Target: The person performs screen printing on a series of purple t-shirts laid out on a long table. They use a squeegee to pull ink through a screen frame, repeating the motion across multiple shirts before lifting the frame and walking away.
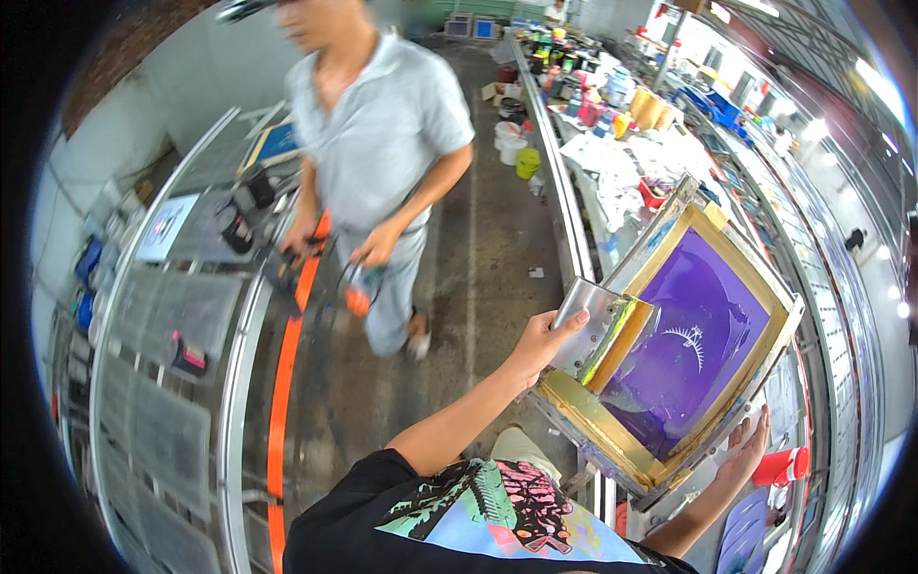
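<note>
My left hand (542, 346) is closed around the metal holder of a squeegee (595, 330), thumb on top. The squeegee's amber blade lies over the left part of a screen-printing frame (776, 330). Purple ink (703, 287) coats the mesh inside the frame, around a pale curved, spiky design. Along the frame's lower right edge is my right hand (749, 450), its fingers stretched out beside the frame. Whether that hand presses on the frame is hard to tell. The frame lies tilted in view over the long work table, and its underside is hidden.
A person (378, 143) in a grey shirt stands in the aisle, holding tools. To the left runs a rack of printing plates (163, 311) with an orange strip (287, 383). Ink containers (593, 105) crowd the far table. A red bottle (779, 467) stands near my right hand.
</note>
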A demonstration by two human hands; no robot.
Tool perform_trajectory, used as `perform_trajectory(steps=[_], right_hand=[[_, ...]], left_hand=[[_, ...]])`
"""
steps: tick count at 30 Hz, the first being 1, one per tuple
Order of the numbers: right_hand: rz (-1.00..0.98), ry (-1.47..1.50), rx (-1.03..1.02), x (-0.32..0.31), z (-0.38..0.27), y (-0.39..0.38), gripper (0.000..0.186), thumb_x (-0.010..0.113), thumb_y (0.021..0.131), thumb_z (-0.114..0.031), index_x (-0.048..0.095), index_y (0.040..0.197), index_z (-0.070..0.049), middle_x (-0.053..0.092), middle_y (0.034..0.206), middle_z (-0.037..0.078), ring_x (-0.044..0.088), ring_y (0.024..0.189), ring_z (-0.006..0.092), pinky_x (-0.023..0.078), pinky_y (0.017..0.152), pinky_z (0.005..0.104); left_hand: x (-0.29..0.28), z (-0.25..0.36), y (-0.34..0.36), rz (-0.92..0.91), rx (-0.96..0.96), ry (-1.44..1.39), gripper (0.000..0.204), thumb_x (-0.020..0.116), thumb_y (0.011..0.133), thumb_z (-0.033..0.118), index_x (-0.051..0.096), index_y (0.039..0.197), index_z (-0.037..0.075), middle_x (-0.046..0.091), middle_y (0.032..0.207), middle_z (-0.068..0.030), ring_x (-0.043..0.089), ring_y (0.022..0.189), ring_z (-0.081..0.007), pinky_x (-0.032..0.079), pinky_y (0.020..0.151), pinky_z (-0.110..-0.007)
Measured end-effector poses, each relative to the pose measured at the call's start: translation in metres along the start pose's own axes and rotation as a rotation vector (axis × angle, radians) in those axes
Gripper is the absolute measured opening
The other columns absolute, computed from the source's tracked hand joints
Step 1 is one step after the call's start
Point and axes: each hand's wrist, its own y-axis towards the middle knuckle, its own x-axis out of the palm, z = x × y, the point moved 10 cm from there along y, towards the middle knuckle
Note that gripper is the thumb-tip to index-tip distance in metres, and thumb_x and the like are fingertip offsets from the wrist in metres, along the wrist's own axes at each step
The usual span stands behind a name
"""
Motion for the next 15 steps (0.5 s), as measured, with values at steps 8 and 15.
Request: perform_trajectory(steps=[8, 15], right_hand=[[0.035, 0.031, -0.231, 0.055, -0.032, -0.017, 0.043, 0.064, 0.104, -0.033, 0.062, 0.142, -0.013, 0.06, 0.097, -0.002, 0.053, 0.076, 0.0037, 0.043, 0.067, 0.0191], [0.036, 0.166, -0.017, 0.213, 0.037, -0.003, 0.029, 0.063, 0.105, -0.025, 0.065, 0.13, -0.011, 0.058, 0.086, 0.0, 0.052, 0.073, 0.0071, 0.037, 0.056, 0.0227]], left_hand=[[-0.005, 0.025, 0.096, -0.035, 0.103, 0.018, 0.063, 0.081, 0.087, 0.06, 0.075, 0.103, 0.0, 0.072, 0.089, -0.005, 0.068, 0.079, -0.0113, 0.052, 0.07, -0.027], [-0.124, 0.112, 0.118, 0.223, 0.132, 0.026, 0.066, 0.083, 0.085, 0.059, 0.075, 0.108, -0.002, 0.075, 0.1, -0.0077, 0.071, 0.091, -0.0152, 0.054, 0.086, -0.03]])
